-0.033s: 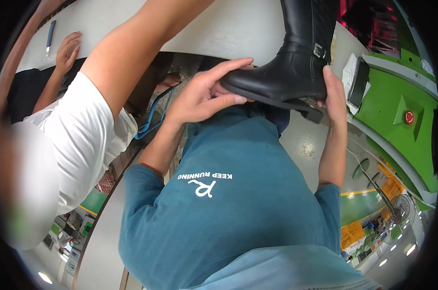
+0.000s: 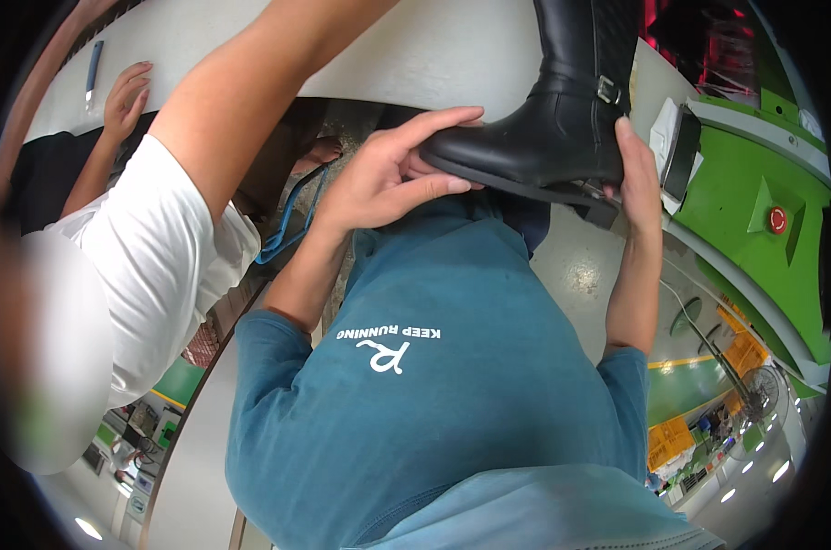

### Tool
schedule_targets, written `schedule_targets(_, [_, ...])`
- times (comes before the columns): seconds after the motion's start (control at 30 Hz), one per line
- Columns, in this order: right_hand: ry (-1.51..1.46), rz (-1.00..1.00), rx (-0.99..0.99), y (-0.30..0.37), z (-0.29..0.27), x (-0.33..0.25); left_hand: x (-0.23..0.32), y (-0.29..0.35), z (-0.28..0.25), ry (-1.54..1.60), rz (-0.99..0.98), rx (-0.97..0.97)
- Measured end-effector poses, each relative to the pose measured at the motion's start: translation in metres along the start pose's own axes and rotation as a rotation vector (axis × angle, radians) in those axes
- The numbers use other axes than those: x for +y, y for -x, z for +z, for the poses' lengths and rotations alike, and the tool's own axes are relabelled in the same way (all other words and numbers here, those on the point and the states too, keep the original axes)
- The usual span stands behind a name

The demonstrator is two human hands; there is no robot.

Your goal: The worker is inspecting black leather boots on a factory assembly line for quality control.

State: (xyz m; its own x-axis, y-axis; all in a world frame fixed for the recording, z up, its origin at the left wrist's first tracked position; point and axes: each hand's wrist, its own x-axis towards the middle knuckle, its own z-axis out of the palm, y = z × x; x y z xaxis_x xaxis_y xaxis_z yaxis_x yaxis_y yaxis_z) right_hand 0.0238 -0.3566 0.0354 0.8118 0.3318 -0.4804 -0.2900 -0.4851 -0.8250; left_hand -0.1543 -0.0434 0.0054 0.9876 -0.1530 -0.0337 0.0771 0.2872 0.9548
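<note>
Head view: the tall black silver-buckled leather boot (image 2: 562,133) at one o'clock—likely stiff-soled, softer-shafted, fairly light—seems best held at toe and heel, where left hand (image 2: 379,179) fingers pinch and right hand (image 2: 642,188) fingers curl.

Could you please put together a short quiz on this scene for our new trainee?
1. Multiple choice: which part of the black boot does the left hand hold?
A) the toe end
B) the top of the shaft
C) the ankle strap

2. True or false: the right hand is held well away from the boot.

3. Fill in the blank: the round button on the green machine at the right is ____.

Key:
1. A, the toe end.
2. False; it touches the boot at the heel end.
3. Red.
</note>
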Motion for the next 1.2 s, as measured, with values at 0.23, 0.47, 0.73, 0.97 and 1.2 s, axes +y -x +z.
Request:
schedule_targets(0.23, [0.642, -0.624, 0.232, -0.004, -0.006, -0.023, -0.027, -0.028, -0.001, -0.618, 0.231, 0.18])
schedule_targets(0.47, [0.701, -1.158, 0.114, 0.021, 0.047, -0.02, -0.032, -0.031, -0.002, -0.841, 0.388, 0.285])
schedule_targets(0.73, [0.644, -1.198, 0.093, 0.009, 0.046, -0.021, -0.03, -0.062, 0.019, -0.824, 0.681, 0.256])
schedule_targets(0.97, [0.641, -1.239, -0.004, 0.002, 0.042, -0.027, -0.038, -0.072, 0.029, -0.773, 0.647, 0.324])
schedule_targets(1.2, [0.596, -1.19, -0.117, -0.014, 0.032, -0.029, -0.032, -0.068, 0.034, -0.765, 0.535, 0.294])
